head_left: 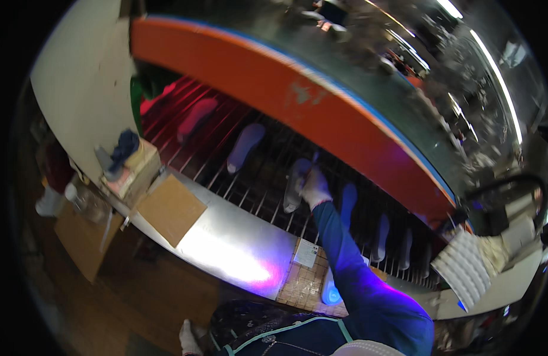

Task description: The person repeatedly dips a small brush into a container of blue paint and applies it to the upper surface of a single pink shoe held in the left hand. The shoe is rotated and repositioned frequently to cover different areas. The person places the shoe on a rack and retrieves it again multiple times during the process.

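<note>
A dark apron with pale green trim (303, 338) spreads along the lower edge, then, left to right, the gloved left hand (189, 339) sits low, its grip unclear, and a grey sole-shaped piece (293, 193) lies on metal bars (229, 188), touched by the gloved right hand (315, 187), gripping or not I cannot tell.

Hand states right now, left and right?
Left hand: low at the picture's lower edge; open or closed cannot be told.
Right hand: at a grey sole-shaped piece; whether it grips it cannot be told.
</note>
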`<state>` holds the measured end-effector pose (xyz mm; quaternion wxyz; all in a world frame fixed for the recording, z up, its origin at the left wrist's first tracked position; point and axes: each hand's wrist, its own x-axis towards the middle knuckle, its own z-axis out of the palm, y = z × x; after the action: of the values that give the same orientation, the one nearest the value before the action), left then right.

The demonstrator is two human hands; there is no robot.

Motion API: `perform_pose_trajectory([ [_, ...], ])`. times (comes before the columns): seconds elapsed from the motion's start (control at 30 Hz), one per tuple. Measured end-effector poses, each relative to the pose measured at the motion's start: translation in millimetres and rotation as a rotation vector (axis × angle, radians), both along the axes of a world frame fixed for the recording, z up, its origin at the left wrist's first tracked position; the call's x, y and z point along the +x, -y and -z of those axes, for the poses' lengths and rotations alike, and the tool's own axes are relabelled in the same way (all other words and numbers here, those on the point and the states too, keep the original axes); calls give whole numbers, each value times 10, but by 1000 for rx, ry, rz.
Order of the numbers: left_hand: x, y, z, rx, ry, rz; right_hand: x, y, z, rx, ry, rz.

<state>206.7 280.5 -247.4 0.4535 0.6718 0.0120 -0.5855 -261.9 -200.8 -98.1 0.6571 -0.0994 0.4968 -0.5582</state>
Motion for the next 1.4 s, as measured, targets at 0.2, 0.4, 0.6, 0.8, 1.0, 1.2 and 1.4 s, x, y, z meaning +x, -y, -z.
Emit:
perform_pose_trajectory([
  [0.2,-307,-1115,613,456,14,-339,-764,1126,334,-385,-569,17],
  [0.4,-711,-1895,738,528,129,-41,-1240,1833,445,-61,-193,353],
  [0.6,-814,-2034,824,636,-15,100,-2061,2676,1030,-226,-609,148],
  [0.8,-1024,-2217,964,565,-210,-23,-2278,2979,1166,93,-2360,16],
  [1.0,-974,-2254,869,491,-124,-234,-2177,3017,956,186,-2401,-183],
  [1.2,-631,-1476,456,495,35,-48,-2231,2820,899,96,-2598,-155],
  [1.4,-281,201,-659,411,435,564,-1589,1850,200,-337,-1549,183],
])
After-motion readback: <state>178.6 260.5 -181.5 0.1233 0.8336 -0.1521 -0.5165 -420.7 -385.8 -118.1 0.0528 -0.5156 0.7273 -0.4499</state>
